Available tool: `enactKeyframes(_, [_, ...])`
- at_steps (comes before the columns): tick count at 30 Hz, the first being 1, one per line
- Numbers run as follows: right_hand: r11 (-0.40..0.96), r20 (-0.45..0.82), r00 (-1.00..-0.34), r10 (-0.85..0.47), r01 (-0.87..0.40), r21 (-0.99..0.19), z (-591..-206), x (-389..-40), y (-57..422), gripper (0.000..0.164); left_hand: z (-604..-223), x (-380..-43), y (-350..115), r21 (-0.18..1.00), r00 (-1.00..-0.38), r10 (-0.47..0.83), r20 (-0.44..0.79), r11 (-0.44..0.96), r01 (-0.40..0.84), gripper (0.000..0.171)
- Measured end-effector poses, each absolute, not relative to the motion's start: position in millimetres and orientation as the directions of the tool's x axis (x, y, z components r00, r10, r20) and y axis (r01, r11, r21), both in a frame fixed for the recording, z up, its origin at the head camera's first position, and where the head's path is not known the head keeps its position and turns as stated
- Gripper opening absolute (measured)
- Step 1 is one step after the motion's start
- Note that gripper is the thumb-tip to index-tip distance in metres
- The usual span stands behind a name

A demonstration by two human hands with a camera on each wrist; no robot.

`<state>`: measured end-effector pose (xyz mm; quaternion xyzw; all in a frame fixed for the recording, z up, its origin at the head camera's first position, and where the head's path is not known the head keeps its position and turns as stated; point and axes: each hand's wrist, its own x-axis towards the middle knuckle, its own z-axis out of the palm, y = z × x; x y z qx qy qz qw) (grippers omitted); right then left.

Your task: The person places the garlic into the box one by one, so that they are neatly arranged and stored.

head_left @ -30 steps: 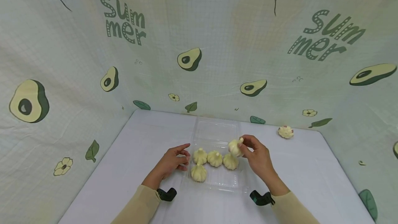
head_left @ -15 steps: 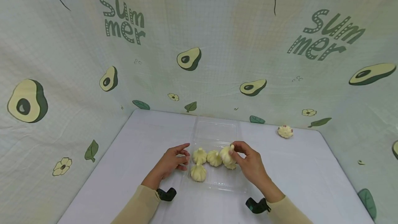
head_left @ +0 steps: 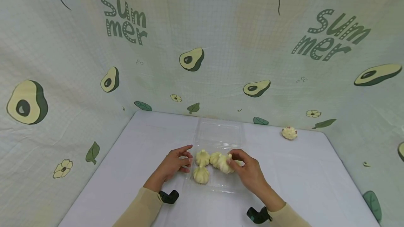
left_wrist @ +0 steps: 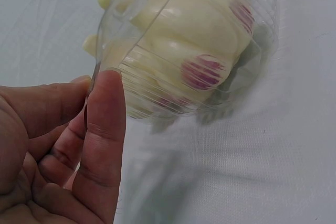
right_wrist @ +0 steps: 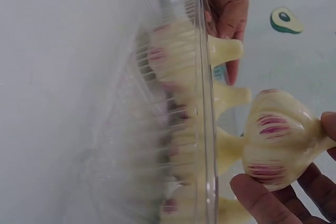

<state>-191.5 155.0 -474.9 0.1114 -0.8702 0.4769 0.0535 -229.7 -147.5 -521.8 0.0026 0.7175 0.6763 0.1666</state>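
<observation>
My right hand (head_left: 249,171) holds a garlic bulb (head_left: 224,166) by its neck with thumb and fingers. In the right wrist view this bulb (right_wrist: 278,137), cream with purple streaks, hangs above the rim of a clear plastic clamshell box (right_wrist: 209,145). Inside the box stand several more bulbs, necks up; one (head_left: 202,157) is at the back left, another (head_left: 201,175) in front of it. The held bulb and right hand hide part of those on the right. My left hand (head_left: 174,164) pinches the box's left rim between thumb and finger, plain in the left wrist view.
The box's lid (head_left: 220,131) lies folded open towards the back. One loose garlic bulb (head_left: 289,133) sits near the back right edge of the white table (head_left: 303,171). A printed cloth (head_left: 217,38) hangs around the back and sides.
The right hand has carried its garlic bulb left, lower and towards me, from the box's right side to over the bulbs in the middle. The left hand stays at the rim.
</observation>
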Motion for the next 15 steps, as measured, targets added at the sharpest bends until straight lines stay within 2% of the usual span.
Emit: enactKeyframes(15, [0.492, 0.224, -0.954, -0.199, -0.295, -0.819, -492.6, -180.5, 145.9, 0.018, -519.6, -227.9, -146.6, 0.973, -0.948, 0.221, -0.230, 0.075, -0.219, 0.066])
